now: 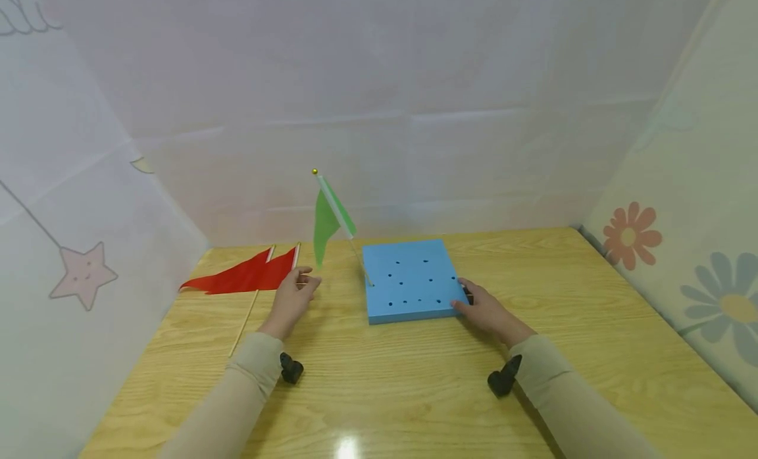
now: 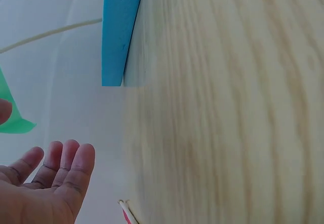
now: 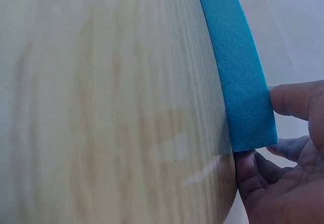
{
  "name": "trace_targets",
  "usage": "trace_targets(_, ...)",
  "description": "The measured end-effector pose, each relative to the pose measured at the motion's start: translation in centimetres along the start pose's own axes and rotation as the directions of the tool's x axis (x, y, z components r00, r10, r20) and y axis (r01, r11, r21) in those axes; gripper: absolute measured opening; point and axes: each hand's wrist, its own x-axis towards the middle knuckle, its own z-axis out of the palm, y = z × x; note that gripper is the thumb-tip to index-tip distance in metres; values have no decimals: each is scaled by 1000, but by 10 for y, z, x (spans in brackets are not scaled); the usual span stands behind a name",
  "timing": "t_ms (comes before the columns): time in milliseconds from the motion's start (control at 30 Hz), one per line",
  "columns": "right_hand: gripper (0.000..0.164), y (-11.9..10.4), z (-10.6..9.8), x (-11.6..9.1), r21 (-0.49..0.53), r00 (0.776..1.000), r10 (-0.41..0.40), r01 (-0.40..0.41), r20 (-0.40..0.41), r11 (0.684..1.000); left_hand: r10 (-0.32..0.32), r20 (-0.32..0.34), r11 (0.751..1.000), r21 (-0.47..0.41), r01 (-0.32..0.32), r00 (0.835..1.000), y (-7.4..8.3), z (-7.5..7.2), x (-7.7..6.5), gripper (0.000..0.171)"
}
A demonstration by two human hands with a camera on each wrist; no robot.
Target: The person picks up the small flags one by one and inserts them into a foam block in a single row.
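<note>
A blue foam board point(image 1: 411, 269) with several small holes lies on the table. A green flag point(image 1: 327, 223) on a thin stick stands in a hole near its left edge, leaning to the left. My right hand point(image 1: 488, 313) grips the board's near right corner, thumb on top and fingers against the side, as the right wrist view shows. To the left of the board, my left hand point(image 1: 290, 302) holds nothing, its fingers loosely bent below the green flag. Two red flags point(image 1: 251, 275) lie overlapping just left of that hand, one stick partly hidden behind it.
The wooden table point(image 1: 379, 386) runs back to a pale cloth wall point(image 1: 379, 150). Printed cloth sides stand at left and right. A small dark thing point(image 1: 468, 294) shows between the right hand and the board's edge.
</note>
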Motion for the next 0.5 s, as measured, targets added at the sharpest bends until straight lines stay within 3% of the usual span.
trace_targets(500, 70, 0, 0, 0, 4, 1000, -4, 4, 8, 1000, -60, 32, 997, 41, 58, 998, 2, -30, -8, 51)
